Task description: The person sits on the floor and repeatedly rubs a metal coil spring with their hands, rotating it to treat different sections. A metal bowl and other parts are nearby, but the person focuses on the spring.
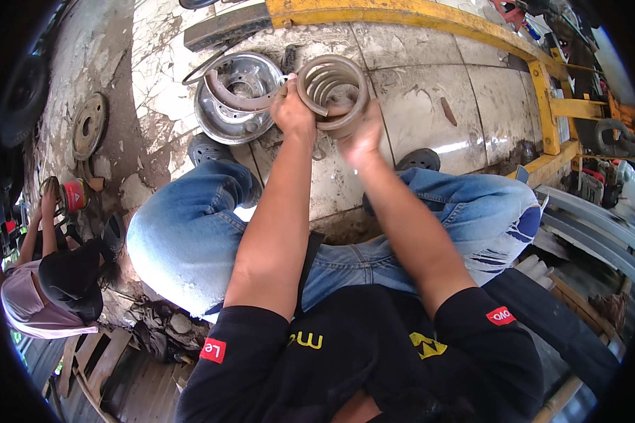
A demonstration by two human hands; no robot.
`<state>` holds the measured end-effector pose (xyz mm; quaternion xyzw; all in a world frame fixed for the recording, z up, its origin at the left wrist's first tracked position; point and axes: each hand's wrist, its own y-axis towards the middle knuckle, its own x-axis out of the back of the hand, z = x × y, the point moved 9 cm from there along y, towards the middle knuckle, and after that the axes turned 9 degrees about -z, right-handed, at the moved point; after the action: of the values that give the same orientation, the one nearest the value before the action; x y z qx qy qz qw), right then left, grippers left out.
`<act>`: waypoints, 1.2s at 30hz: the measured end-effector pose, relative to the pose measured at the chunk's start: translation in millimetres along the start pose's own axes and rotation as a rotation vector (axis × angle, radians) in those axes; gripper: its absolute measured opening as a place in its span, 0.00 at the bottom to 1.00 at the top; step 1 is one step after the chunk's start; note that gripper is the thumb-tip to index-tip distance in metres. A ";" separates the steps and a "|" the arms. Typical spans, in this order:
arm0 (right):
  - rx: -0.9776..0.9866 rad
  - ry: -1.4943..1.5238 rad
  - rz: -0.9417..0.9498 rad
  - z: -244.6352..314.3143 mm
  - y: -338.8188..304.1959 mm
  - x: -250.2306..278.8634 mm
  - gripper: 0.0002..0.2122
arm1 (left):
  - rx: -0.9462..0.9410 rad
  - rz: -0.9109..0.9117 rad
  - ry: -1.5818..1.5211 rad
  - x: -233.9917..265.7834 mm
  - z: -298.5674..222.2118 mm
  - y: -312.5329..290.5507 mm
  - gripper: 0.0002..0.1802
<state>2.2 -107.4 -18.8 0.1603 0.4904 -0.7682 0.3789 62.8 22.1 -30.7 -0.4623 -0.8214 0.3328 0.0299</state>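
Note:
A brown coil spring is between my hands, its open end facing up and its inner coils showing. My left hand is closed at the spring's left side, and a curved brown metal strip runs out leftward from it over a silver wheel rim. The strip's near end is hidden by that hand. My right hand is at the spring's lower right, smeared by motion, so its grip does not show.
Dirty, cracked tiles lie beneath. A yellow metal frame crosses the far side and turns down the right. At the left are a rusty disc and another person handling a tin. Metal bars lie at right.

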 end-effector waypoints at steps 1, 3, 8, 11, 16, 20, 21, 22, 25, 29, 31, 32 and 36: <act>0.073 -0.017 -0.054 -11.9 -0.2 4.9 0.34 | 0.023 -0.011 -0.020 -4.2 -1.2 -4.1 0.15; 0.106 0.001 -0.103 -13.4 -7.9 0.3 0.34 | 0.046 -0.023 -0.119 0.5 3.0 -0.2 0.16; -0.005 -0.011 -0.002 20.5 -0.9 -6.8 0.35 | -0.010 -0.114 -0.079 5.0 -1.0 -1.7 0.14; 0.028 -0.068 -0.033 -13.5 7.5 10.8 0.33 | 0.073 -0.075 -0.209 -2.2 6.6 -0.1 0.14; -0.107 0.012 0.162 -12.4 -10.9 -1.8 0.26 | 0.012 -0.104 -0.128 9.9 3.6 20.8 0.13; 0.000 -0.132 0.212 -2.9 -14.5 1.9 0.40 | 0.146 -0.113 -0.283 7.7 10.0 34.8 0.12; -0.002 -0.158 0.205 -5.0 -12.3 6.0 0.40 | 0.173 -0.146 -0.278 9.7 6.8 32.0 0.12; -0.003 -0.185 0.197 -5.4 -9.8 10.3 0.41 | 0.201 -0.178 -0.272 12.1 5.5 29.7 0.12; -0.013 -0.384 0.144 9.2 -8.3 21.5 0.37 | 0.168 -0.230 -0.227 22.2 4.8 37.3 0.11; 0.021 -0.679 -0.002 49.0 -17.8 19.8 0.33 | 0.210 -0.272 -0.213 27.2 3.7 37.0 0.11; 0.024 -0.727 -0.043 75.3 -25.7 16.4 0.32 | 0.205 -0.241 -0.247 21.7 1.9 34.0 0.12; 0.023 -0.727 -0.038 84.4 -29.7 13.5 0.32 | 0.201 -0.227 -0.265 19.2 1.1 33.1 0.13; 0.231 -1.009 0.004 121.8 -35.1 3.6 0.29 | 0.202 -0.210 -0.225 15.4 -2.9 25.1 0.16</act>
<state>-10.8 -207.4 58.1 -0.1885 0.1583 -0.7984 0.5495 73.7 44.4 -46.8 -0.3287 -0.8256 0.4582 0.0187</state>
